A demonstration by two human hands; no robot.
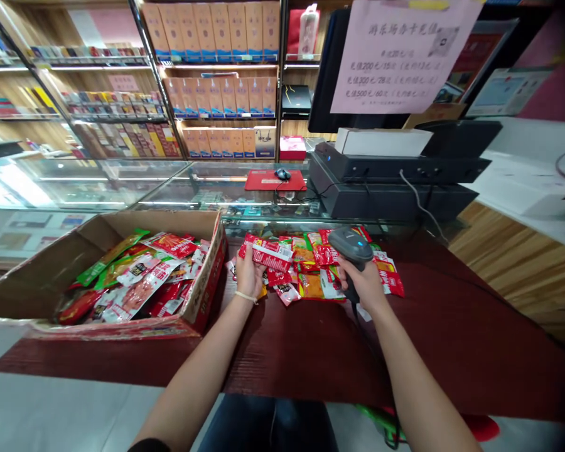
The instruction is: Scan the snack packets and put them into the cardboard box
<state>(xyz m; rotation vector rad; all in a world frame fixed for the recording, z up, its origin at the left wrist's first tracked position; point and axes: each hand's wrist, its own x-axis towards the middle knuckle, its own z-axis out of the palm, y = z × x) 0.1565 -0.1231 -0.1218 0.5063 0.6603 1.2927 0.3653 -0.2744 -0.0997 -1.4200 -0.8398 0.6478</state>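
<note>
My left hand (250, 276) is closed on a red snack packet (266, 252), whose white barcode patch faces up. In my right hand (365, 285) is a dark grey barcode scanner (351, 245), gripped by its handle, with its head close to the packet's right. Under and behind both hands lies a spread of red, green and yellow snack packets (311, 284) on the dark red counter (452, 326). To the left, an open cardboard box (216, 270) holds a jumbled heap of similar packets (141, 276).
Beyond the counter stands a glass display case (169, 188) with a mouse (282, 174) on a red mat (258, 181). At the right rear are a black cash drawer (390, 198) and a monitor bearing a pink notice (395, 56). The scanner's cord hangs over the front edge.
</note>
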